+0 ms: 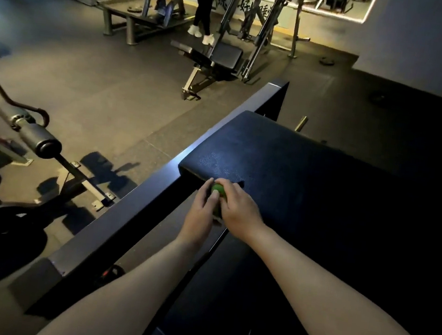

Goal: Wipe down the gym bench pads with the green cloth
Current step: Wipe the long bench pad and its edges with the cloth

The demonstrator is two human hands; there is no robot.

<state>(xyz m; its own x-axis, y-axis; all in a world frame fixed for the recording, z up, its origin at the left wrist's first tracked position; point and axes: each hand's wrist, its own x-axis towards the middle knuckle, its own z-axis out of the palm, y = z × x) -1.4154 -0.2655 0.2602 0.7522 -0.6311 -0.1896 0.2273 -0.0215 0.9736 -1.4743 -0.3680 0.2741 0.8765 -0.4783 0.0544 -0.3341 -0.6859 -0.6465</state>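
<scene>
A dark padded bench pad [285, 158] lies ahead of me, its near left corner just beyond my hands. The green cloth [217, 190] is bunched small between both hands at that corner; only a little of it shows. My left hand [199, 214] holds it from the left with fingers curled over it. My right hand [239, 211] grips it from the right. Both forearms reach forward from the bottom of the view.
A dark metal frame rail [129, 228] runs diagonally along the pad's left side. Roller pads of another machine [42, 142] stand at left. Farther back is a bench [222, 59] and a person's legs [204, 12]. The right side is very dark.
</scene>
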